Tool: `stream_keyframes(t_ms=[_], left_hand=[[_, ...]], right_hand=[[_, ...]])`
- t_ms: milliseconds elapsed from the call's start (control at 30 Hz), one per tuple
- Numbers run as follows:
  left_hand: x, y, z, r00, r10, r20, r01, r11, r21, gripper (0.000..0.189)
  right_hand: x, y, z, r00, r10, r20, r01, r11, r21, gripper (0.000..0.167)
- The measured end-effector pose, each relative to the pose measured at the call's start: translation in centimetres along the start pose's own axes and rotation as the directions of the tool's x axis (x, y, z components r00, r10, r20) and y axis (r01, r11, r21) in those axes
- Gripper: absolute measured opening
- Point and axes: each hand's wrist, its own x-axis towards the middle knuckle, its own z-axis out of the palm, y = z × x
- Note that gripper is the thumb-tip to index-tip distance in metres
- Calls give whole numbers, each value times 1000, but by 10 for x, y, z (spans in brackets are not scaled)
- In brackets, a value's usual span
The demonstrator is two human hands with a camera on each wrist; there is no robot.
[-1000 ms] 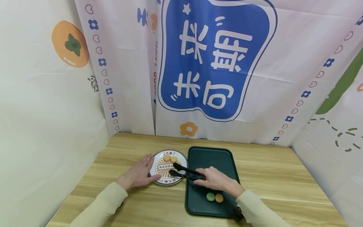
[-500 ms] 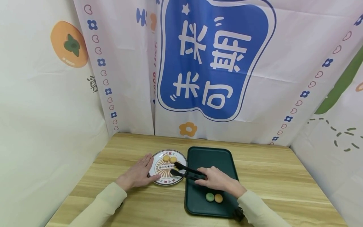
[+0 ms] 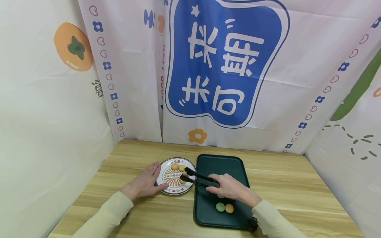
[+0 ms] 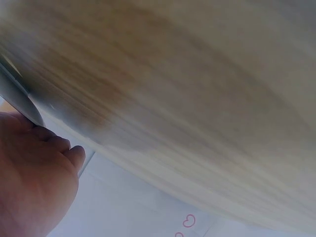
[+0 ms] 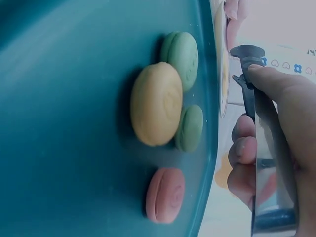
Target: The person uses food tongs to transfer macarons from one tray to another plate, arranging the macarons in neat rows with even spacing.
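Note:
My left hand [image 3: 146,181] lies with fingers extended along the left rim of a round white plate [image 3: 163,167] with printed lettering and a striped centre. In the left wrist view its fingertips [image 4: 74,155] are at the plate's edge [image 4: 22,101]. My right hand [image 3: 227,187] grips black-tipped tongs [image 3: 205,179], whose metal handle shows in the right wrist view. The tong tips stand apart over the plate's right side, partly covering a yellowish macaron [image 3: 184,173]. Two yellow macarons [image 3: 174,166] sit side by side near the plate's far rim.
A dark green tray [image 3: 220,162] lies right of the plate, under my right forearm. It bears an orange-yellow macaron [image 5: 156,103], two green macarons [image 5: 183,59] and a pink macaron [image 5: 166,195]. The wooden table [image 3: 285,185] meets a printed curtain [image 3: 137,109] behind.
My right hand and the tongs have shifted slightly right, and the tips have lifted a little off the spot on the plate, showing more of the macaron there. My left hand stays put.

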Motion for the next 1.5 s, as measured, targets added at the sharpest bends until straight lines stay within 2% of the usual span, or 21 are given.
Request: stream_keyframes(t_ms=[233,767,1067,1367,1500], left_hand=[[1,-1,2,1000,-4,16,4,1000,9,103],[1,-4,5,1000,-10,15,10,1000,1,104],[1,-4,6,1000,-17,15,17,1000,1,104],[1,-2,5,1000,-14,15,14,1000,0,104],[1,-2,4,1000,-13,20,13,1000,-3,104]], right_hand=[[-10,4,-5,1000,14,-21,-15,1000,-23,59],[-35,8,-13,997,-33,-66,28,997,-76,58],[-49,10,-15,997,-27,-68,23,998,-63,56],[-60,17,-15,997,-56,-54,54,998,-37,57],[-66,21,-15,998,-41,-49,40,999,-32,55]])
